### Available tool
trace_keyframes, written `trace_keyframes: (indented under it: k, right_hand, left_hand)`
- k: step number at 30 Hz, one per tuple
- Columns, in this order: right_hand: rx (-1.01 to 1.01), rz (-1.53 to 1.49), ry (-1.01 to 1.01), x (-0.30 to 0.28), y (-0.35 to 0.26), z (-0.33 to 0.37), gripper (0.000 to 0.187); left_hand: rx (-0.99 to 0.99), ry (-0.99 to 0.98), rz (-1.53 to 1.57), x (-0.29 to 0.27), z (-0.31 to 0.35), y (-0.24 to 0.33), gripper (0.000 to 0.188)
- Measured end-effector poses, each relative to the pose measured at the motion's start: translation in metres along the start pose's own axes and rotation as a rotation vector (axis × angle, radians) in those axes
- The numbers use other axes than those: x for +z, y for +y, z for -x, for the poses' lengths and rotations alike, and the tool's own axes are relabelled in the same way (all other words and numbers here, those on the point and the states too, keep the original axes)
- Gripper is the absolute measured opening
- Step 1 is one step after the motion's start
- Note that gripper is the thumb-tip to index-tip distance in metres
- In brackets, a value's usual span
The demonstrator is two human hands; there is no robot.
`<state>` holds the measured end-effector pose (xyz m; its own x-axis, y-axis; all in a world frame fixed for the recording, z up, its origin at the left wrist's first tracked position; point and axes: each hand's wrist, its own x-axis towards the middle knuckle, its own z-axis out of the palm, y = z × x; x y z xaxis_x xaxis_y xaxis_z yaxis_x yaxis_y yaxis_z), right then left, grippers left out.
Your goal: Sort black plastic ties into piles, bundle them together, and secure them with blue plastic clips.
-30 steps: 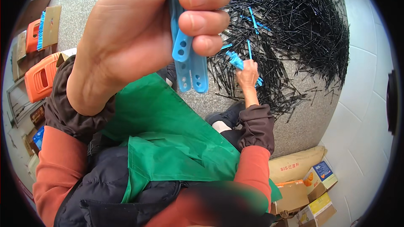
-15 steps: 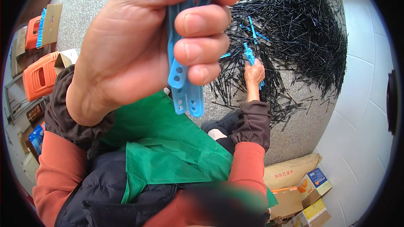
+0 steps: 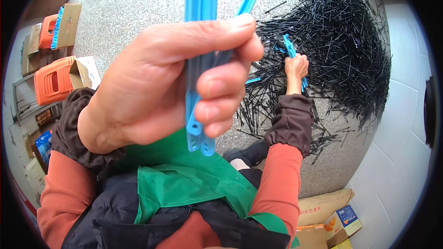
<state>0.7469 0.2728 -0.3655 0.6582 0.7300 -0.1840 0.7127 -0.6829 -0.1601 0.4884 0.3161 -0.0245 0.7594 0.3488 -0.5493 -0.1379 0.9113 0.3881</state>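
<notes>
Gripping upright blue strips (image 3: 201,0) at mid-length, fingers curled, the left hand (image 3: 161,80) hangs near the camera. The strips look light, stiff, perhaps slippery; their middles seem the best hold. Well to its right, the right hand (image 3: 296,67), arm outstretched, clasps more blue pieces (image 3: 289,45) beside black sticks (image 3: 344,50).

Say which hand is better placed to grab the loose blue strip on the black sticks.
Probably your right hand: it is down at the black sticks, near the loose strip, though holding blue strips. Your left hand, also holding strips, is raised much higher.
</notes>
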Motion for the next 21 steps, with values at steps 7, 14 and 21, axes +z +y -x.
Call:
trace_keyframes:
  k: [7, 14, 21]
  right_hand:
    - [0.345, -1.002, 0.034, -0.054, 0.054, 0.039, 0.028]
    - [0.349, -1.003, 0.318, -0.103, 0.075, 0.092, 0.023]
    - [0.179, -1.429, -0.133, -0.207, -0.033, 0.148, 0.012]
  left_hand:
    - [0.097, 0.105, -0.165, -0.003, -0.015, -0.008, 0.017]
    - [0.168, 0.059, -0.249, -0.018, -0.026, -0.015, 0.018]
    - [0.113, 0.102, -0.356, -0.023, -0.055, -0.027, 0.027]
